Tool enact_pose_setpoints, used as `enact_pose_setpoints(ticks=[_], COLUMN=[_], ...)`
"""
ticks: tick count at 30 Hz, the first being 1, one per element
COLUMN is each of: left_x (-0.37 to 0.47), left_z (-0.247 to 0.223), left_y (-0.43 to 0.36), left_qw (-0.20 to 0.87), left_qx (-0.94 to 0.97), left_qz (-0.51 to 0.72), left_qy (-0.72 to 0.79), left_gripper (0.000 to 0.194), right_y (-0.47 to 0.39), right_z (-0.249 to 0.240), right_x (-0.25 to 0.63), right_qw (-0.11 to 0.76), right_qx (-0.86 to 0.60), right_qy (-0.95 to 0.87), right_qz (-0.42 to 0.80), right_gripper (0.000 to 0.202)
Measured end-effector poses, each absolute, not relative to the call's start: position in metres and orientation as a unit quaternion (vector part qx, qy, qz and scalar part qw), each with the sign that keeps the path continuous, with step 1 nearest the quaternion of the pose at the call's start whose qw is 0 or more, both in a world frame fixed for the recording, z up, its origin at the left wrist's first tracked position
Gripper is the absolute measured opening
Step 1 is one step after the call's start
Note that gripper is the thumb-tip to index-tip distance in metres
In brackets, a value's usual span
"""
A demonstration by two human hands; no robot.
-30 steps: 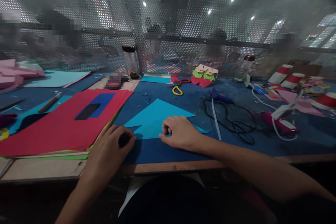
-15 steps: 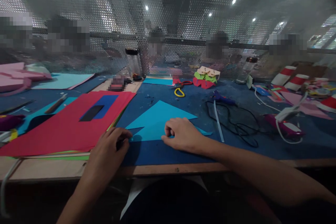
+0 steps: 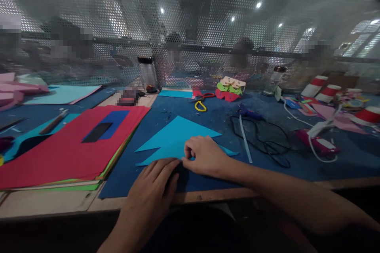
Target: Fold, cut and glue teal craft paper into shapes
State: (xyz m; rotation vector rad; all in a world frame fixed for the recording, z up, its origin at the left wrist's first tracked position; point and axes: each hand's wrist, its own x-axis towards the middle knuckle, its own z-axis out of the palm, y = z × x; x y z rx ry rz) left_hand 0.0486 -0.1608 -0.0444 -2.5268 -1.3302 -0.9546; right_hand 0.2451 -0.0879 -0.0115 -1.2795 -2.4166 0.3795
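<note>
A folded sheet of bright blue paper [image 3: 175, 136] lies on the dark blue mat, with a peak at the back and pointed corners at both sides. My right hand [image 3: 204, 154] rests on its right half, fingers curled and thumb at the paper's front edge. My left hand [image 3: 158, 184] reaches in at the front edge of the sheet. Its fingers stretch towards my right thumb, while its own thumb stays apart below them. Part of the paper is hidden under both hands.
Left lies a stack of coloured paper [image 3: 74, 146], red on top. Behind are scissors [image 3: 200, 105] with a yellow handle and paper cutouts [image 3: 228, 89]. Right are a blue glue gun [image 3: 251, 112], its black cord, a glue stick [image 3: 246, 138] and a purple glue gun [image 3: 317, 144].
My left hand has moved right along the paper's front edge, from its left corner to beside my right hand. The right hand stays on the paper. The view has shifted slightly.
</note>
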Motion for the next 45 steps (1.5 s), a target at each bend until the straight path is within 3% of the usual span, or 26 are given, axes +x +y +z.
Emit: enact_pose_setpoints(ticks=[10,45], left_x=[0.044,0.039], left_z=[-0.047,-0.050], left_y=[-0.155,-0.150], left_qw=[0.096,0.088], left_qx=[-0.853,-0.856], left_qz=[-0.259,-0.270], left_qy=[-0.444,-0.432], left_gripper=[0.033,0.034], right_y=[-0.091,-0.106], right_z=[-0.009,0.001], right_x=[0.254,0.322], right_qw=[0.204,0.182], right_qx=[-0.454,-0.531], right_qy=[-0.854,-0.814], right_qz=[0.151,0.150], right_gripper=[0.007,0.002])
